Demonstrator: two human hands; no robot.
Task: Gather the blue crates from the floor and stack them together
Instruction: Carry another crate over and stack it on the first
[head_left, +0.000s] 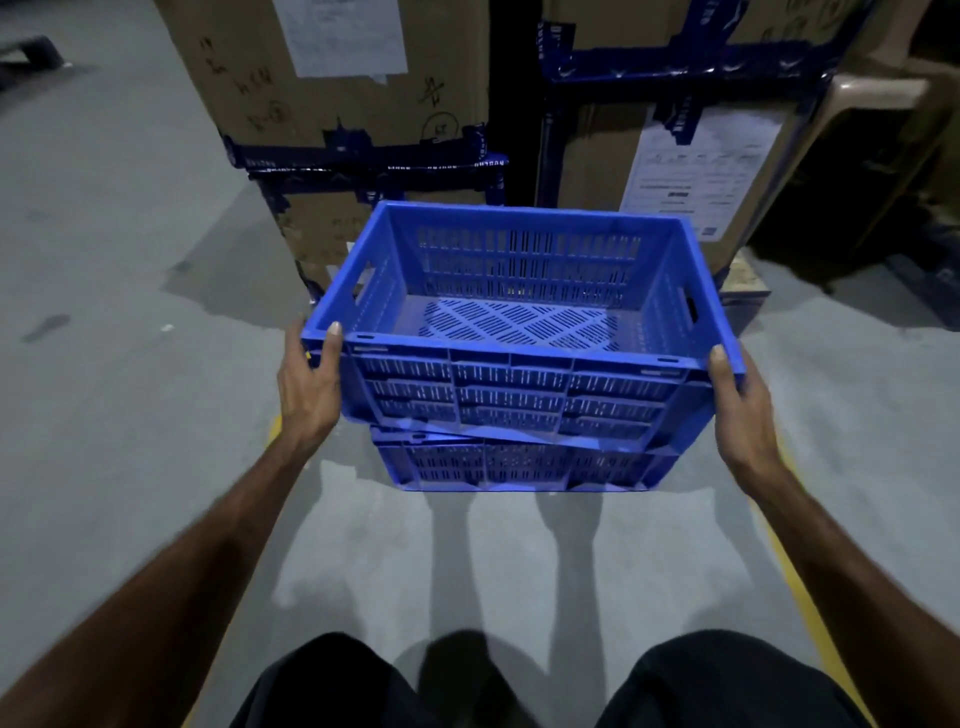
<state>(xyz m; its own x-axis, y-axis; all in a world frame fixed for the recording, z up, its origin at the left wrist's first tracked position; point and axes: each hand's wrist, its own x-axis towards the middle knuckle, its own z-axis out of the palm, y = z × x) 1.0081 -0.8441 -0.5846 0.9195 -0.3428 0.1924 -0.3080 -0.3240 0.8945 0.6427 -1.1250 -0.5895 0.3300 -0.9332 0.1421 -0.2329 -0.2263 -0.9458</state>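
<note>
top crate going onto the stack

nearest the camera, dark-clad knees, then two bare forearms reaching forward; the left hand (309, 384) grips the near left corner of the upper blue crate (519, 322), thumb over the rim, fingers wrapped round the side; the right hand (740, 410) holds the near right corner the same way; the upper crate is empty and sits slightly skewed over the lower blue crate (519, 465), its near left edge seeming a little raised, so it looks not fully seated; the lower crate stands on the floor (130, 364) directly in front of the person.

step in hand, by my reading: placing one crate on another; next move calls for squaring the corners over the lower rim and easing it down level, then letting go; whether more crates wait elsewhere cannot be told from here.

floor is smooth grey concrete, a yellow painted line (810, 597) running under the right arm; beyond the crates, tall cardboard boxes (337, 104) bound with blue tape, paper labels (696, 166) stuck on; light is dim.
</note>
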